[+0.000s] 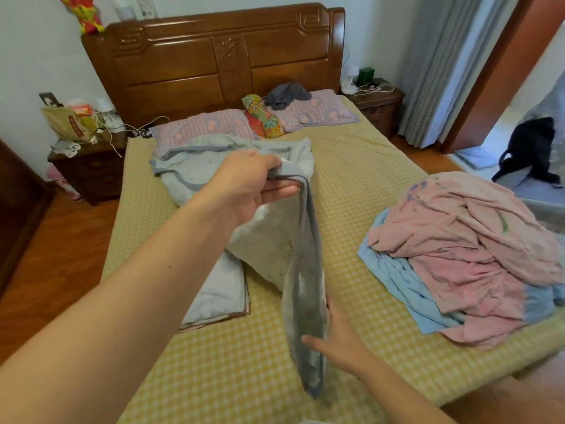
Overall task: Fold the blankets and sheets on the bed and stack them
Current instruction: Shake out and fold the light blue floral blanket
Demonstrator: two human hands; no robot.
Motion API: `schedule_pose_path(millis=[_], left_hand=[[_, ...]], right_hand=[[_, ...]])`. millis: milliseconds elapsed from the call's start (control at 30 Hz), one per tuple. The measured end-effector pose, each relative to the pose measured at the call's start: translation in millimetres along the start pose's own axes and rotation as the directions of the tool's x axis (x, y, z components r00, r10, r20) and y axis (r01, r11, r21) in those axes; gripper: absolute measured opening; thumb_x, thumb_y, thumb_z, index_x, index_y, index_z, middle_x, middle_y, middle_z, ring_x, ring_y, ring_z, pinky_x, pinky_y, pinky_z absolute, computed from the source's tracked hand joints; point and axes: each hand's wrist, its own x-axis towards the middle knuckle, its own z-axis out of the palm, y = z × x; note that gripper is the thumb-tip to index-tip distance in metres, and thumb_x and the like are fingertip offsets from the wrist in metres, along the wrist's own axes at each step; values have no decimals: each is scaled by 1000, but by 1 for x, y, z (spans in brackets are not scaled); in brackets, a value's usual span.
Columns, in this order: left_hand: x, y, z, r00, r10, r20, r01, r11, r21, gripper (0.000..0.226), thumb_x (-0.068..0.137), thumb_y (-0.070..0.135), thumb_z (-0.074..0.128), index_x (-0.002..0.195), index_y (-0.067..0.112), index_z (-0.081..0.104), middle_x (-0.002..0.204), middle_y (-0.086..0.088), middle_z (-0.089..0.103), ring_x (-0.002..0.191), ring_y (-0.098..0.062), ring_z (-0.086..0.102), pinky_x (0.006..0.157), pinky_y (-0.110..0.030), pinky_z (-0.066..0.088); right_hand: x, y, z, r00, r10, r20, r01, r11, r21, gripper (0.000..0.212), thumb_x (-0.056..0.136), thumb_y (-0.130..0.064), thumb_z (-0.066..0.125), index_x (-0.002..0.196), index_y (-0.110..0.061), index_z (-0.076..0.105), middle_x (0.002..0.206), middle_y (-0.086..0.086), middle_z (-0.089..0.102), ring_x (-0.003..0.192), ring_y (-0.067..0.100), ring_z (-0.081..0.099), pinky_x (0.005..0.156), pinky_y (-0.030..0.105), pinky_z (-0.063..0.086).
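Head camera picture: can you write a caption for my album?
Both hands, left hand and right hand, lift the grey blanket over the yellow bed.

**One head-worn view, looking down the bed**

A single wide-angle camera sits on the person's head, facing forward and down from the foot of the bed toward the headboard. Both forearms reach in from the bottom edge — close to the lens and large. The wide lens bows the edges, taking in both nightstands and a doorway at right.
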Motion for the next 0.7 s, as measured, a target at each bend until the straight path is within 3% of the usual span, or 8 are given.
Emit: schedule_pose_path(millis=[100, 200, 233, 300, 400, 433, 567, 700], left_hand=[[-1, 14, 25, 999, 6, 39, -1, 991, -131, 17, 106, 6, 45, 113, -7, 54, 70, -15, 74, 64, -24, 75, 59, -31, 63], [-3, 25, 44, 998, 8, 60, 6, 972, -235, 15, 107, 7, 43, 104, -4, 54, 69, -16, 73, 68, -26, 75, 66, -35, 65], [-3, 29, 49, 999, 11, 52, 3, 966, -257, 15, 107, 7, 44, 108, -4, 54, 70, -18, 74, 71, -27, 75, 66, -35, 65], [-2, 37, 58, 999, 25, 25, -16, 952, -306, 20, 106, 7, 44, 121, -4, 51, 76, -20, 75, 77, -28, 77, 68, -37, 65], [-1, 47, 70, 998, 55, -19, -58, 930, -363, 26, 106, 5, 44, 130, -1, 47, 95, -26, 73, 86, -31, 77, 73, -40, 65], [-1, 50, 74, 998, 60, -32, -68, 927, -370, 26, 105, 4, 44, 131, 0, 47, 100, -27, 72, 86, -32, 76, 74, -41, 64], [1, 65, 80, 994, 70, -80, -94, 935, -343, 14, 104, 4, 44, 116, 2, 52, 100, -25, 72, 84, -30, 77, 73, -41, 64], [3, 80, 73, 992, 77, -103, -106, 946, -306, 8, 103, 2, 45, 101, 2, 53, 95, -24, 74, 80, -29, 78, 75, -42, 65]], right_hand=[[-3, 8, 21, 994, 87, -62, -85, 996, 31, 122, 56, -64, 88, 151, -34, 18, 151, -6, 40, 140, 18, 42, 111, 36, 42], [-8, 17, 37, 970, 242, -28, -241, 970, 33, 163, 30, -84, 79, 158, -17, 4, 159, 4, 26, 144, 25, 34, 109, 33, 38], [-7, 21, 43, 953, 302, 2, -301, 950, 83, 164, 32, -79, 84, 158, -13, 3, 160, 5, 23, 142, 25, 35, 106, 32, 40], [-2, 21, 58, 935, 353, 16, -351, 921, 166, 145, 48, -60, 93, 156, -10, 10, 157, 6, 26, 131, 21, 42, 98, 29, 44], [12, 14, 78, 917, 397, -38, -370, 881, 295, 156, 39, -64, 94, 157, -10, 7, 157, 6, 24, 137, 24, 39, 108, 36, 42], [15, 9, 80, 899, 429, -91, -381, 867, 322, 144, 48, -57, 95, 155, -8, 12, 153, 8, 29, 134, 27, 42, 105, 35, 44], [22, 0, 55, 802, 471, -367, -345, 867, 359, 60, 81, -33, 78, 130, -10, 50, 115, 8, 59, 93, 25, 58, 76, 34, 48], [18, -1, 22, 788, 377, -487, -218, 910, 352, 25, 87, -33, 74, 107, -25, 60, 92, -4, 65, 78, 14, 62, 63, 34, 48]])
